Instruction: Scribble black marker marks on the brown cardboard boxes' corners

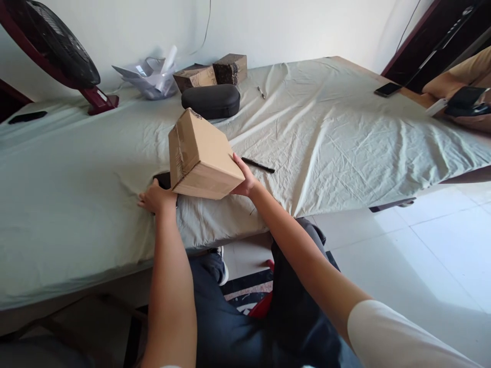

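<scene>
A brown cardboard box (pixel 201 153) with tape on its left face is tilted up off the pale green sheet (pixel 326 128), near the table's front edge. My right hand (pixel 244 179) grips the box's right lower corner. My left hand (pixel 156 198) rests under its left lower corner, fingers curled on the sheet and box. A dark flat object (pixel 163 179), partly hidden, lies behind the box's left side. A black pen (pixel 258 164) lies just right of the box.
At the back stand a black zip case (pixel 210 100), two dark patterned boxes (pixel 210 74), a crumpled plastic bag (pixel 151 76) and a fan (pixel 53 46). A phone (pixel 388 89) lies far right. White tiled floor (pixel 422 245) is on the right.
</scene>
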The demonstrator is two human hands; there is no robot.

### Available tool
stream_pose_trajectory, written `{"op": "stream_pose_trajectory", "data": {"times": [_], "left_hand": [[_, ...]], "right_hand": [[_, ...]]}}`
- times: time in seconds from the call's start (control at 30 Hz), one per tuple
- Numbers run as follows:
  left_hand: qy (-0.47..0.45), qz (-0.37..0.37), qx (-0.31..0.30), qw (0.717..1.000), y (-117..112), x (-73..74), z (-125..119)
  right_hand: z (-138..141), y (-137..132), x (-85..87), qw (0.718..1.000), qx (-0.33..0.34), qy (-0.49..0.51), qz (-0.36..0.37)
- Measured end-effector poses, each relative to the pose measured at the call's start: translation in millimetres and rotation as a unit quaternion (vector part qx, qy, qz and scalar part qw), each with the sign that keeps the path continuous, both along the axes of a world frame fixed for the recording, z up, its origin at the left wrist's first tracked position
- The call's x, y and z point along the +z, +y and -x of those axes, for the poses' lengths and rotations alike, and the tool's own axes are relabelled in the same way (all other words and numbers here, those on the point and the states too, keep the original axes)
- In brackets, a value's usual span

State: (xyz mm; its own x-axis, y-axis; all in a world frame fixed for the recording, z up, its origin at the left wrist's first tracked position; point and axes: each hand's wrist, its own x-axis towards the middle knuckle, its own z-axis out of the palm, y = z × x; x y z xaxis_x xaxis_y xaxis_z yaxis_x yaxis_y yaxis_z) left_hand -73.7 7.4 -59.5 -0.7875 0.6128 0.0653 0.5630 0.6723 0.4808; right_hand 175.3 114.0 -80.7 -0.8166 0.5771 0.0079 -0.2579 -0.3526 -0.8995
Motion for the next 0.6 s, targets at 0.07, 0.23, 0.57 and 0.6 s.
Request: {"op": "stream_pose_trajectory", "data": {"times": [0.07,0.23,0.57,0.6], "left_hand": [[-0.008,-0.023,0.0,1.0,1,0.3,6],[-0.041,-0.174,-0.104,0.978,9,16.2,10],[-0.089,-0.362,-0.429,0.823,-2,99.3,-47],[-0.09,-0.368,-0.437,0.816,-3,104.9,-51]], "right_hand": [[3,3,3.6,0.997,-0.004,-0.005,0.073],[-6,9,17.8,0.991,-0.004,-0.011,0.132],[-33,9,66.5,0.979,-0.165,-0.101,-0.068],[-37,10,71.9,0.971,-0.196,-0.097,-0.094]]}}
